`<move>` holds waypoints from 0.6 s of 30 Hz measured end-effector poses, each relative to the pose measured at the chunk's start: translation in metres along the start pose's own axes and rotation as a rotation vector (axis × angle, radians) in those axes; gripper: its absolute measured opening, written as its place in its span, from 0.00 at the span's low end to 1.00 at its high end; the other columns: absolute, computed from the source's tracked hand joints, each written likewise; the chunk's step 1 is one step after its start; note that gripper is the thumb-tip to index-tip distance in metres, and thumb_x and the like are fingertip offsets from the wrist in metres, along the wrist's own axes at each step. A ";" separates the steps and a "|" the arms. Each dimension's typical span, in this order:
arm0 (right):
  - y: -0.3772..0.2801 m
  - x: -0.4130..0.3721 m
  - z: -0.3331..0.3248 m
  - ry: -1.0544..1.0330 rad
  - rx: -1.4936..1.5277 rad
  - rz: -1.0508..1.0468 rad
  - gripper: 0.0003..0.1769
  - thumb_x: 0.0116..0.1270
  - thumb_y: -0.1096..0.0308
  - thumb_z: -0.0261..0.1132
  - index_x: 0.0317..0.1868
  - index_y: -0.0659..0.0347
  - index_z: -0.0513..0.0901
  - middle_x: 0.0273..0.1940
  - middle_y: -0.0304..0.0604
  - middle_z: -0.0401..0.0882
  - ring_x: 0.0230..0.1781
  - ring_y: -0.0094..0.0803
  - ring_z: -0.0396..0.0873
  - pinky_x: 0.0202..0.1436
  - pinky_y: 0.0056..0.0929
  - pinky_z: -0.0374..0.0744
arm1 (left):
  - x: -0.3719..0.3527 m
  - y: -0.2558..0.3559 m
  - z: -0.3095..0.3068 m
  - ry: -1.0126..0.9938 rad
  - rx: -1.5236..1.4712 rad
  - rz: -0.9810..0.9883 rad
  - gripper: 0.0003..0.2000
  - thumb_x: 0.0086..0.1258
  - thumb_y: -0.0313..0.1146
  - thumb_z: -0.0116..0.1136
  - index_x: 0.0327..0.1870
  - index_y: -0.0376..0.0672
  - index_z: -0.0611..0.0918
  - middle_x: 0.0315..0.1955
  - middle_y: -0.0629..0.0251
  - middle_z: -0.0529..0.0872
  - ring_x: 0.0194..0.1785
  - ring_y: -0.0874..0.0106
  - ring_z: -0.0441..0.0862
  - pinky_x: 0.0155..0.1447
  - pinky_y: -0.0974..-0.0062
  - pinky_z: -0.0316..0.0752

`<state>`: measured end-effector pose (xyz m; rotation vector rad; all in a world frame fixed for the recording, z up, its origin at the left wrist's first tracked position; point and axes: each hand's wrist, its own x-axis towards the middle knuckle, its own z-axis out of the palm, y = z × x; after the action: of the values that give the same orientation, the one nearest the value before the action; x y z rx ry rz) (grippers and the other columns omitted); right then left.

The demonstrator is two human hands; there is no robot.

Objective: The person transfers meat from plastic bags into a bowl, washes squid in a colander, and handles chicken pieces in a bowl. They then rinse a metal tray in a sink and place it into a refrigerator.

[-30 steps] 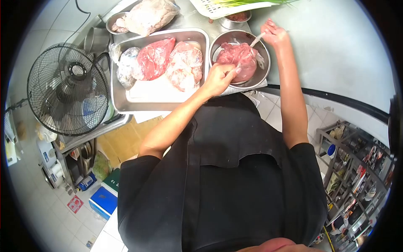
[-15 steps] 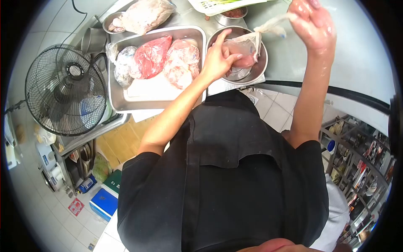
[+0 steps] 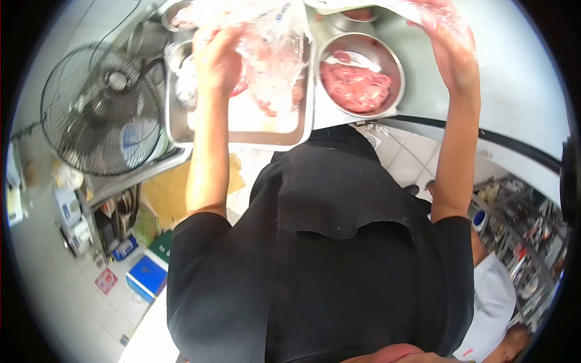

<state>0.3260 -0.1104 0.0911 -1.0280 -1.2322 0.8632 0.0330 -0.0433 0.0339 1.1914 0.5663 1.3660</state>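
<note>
You have open counter between the steel bowl and your right hand — and the bowl is uncovered from above. The plastic bag stands between your left hand and the bowl; the fan crowds the tray from the left.

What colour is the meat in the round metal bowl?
The raw meat in the round metal bowl is pinkish red, best seen in the head view.

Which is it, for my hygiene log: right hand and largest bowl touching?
Apart: the head view shows counter between right hand and the largest bowl.
</note>
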 end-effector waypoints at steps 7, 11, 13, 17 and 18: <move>0.064 -0.018 0.046 -0.519 -0.197 0.405 0.19 0.59 0.74 0.62 0.52 0.65 0.73 0.36 0.39 0.77 0.40 0.24 0.75 0.46 0.27 0.73 | -0.047 0.042 -0.139 0.107 0.788 -0.240 0.04 0.60 0.25 0.56 0.30 0.35 0.81 0.26 0.66 0.84 0.30 0.78 0.80 0.40 0.80 0.73; 0.085 -0.021 0.116 -0.762 -0.953 0.139 0.15 0.56 0.70 0.63 0.45 0.63 0.78 0.29 0.47 0.79 0.32 0.35 0.80 0.39 0.33 0.76 | -0.097 0.018 -0.196 -0.402 1.322 -0.428 0.13 0.53 0.25 0.61 0.42 0.36 0.80 0.38 0.57 0.84 0.40 0.65 0.81 0.48 0.73 0.73; 0.115 -0.029 0.147 -0.860 -1.219 0.075 0.14 0.55 0.66 0.64 0.40 0.64 0.80 0.30 0.52 0.80 0.33 0.43 0.81 0.37 0.39 0.77 | -0.108 0.032 -0.166 -0.170 1.347 -0.523 0.18 0.52 0.22 0.61 0.48 0.38 0.78 0.46 0.57 0.81 0.48 0.60 0.79 0.53 0.69 0.71; 0.142 -0.038 0.174 -0.886 -1.367 0.297 0.15 0.54 0.61 0.64 0.35 0.65 0.82 0.31 0.55 0.81 0.35 0.46 0.81 0.37 0.43 0.78 | -0.090 0.039 -0.123 -0.140 1.135 -0.423 0.20 0.52 0.17 0.57 0.49 0.38 0.76 0.48 0.57 0.80 0.55 0.59 0.76 0.58 0.69 0.70; 0.146 -0.040 0.177 -0.807 -1.325 0.315 0.11 0.53 0.65 0.60 0.31 0.64 0.83 0.31 0.55 0.81 0.34 0.46 0.81 0.36 0.43 0.79 | -0.089 0.018 -0.128 -0.251 1.082 -0.203 0.22 0.51 0.17 0.57 0.51 0.39 0.76 0.50 0.56 0.79 0.56 0.59 0.75 0.59 0.70 0.69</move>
<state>0.1474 -0.0750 -0.0545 -2.0491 -2.5126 0.6410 -0.1053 -0.0903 -0.0249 2.0431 1.2766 0.6671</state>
